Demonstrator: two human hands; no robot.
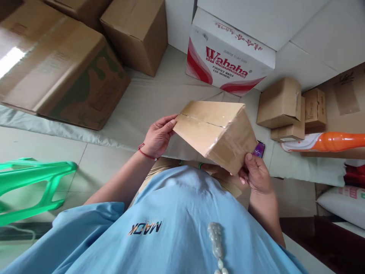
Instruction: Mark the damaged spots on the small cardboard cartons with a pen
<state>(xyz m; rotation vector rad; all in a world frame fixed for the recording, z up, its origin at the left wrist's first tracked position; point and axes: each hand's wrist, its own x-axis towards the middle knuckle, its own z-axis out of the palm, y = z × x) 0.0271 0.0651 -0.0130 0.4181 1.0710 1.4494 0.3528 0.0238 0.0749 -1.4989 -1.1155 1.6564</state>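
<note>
A brown cardboard box [211, 129] is held tilted in front of my body, over the near edge of the covered surface. Clear tape shows along its end, and a dark seam runs along its upper face. My left hand [161, 135], with a red cord at the wrist, pinches the box's left end between thumb and fingers. At the lower right corner, my right hand [255, 171] grips the box, thumb on the end face and fingers partly hidden beneath. A small purple packet [259, 149] shows just behind the box, near my right hand.
A white Wahaba water carton [228, 57] stands at the back. Large brown cartons [57, 72] fill the left; smaller boxes [281, 101] are stacked at right beside an orange-and-white bottle [325, 142]. A green plastic stool [51, 179] stands on the floor at left.
</note>
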